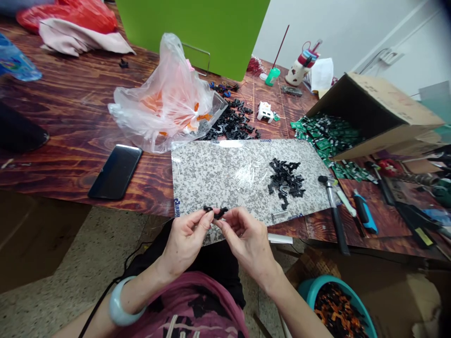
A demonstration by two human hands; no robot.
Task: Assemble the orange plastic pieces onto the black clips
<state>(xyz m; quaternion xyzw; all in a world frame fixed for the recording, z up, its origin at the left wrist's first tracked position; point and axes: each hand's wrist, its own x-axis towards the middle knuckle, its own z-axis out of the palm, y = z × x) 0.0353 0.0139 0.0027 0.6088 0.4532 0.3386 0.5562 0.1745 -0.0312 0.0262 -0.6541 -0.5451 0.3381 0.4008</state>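
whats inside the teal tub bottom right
A heap of black and orange plastic pieces fills the teal plastic tub; they cover its bottom, and the frame cuts off its near side.

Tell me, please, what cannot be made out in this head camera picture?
In the head view:
black plastic piece: partly hidden by the left hand and right hand
orange pieces: blurred by the clear plastic bag around them
teal basin: cut off by the bottom edge
tools at far right: blurred, cut off by the right edge

A white wall [317, 28] is backed behind a wood-grained surface [81, 108], and what is apparently a speckled terrazzo floor [95, 249] is seen below.
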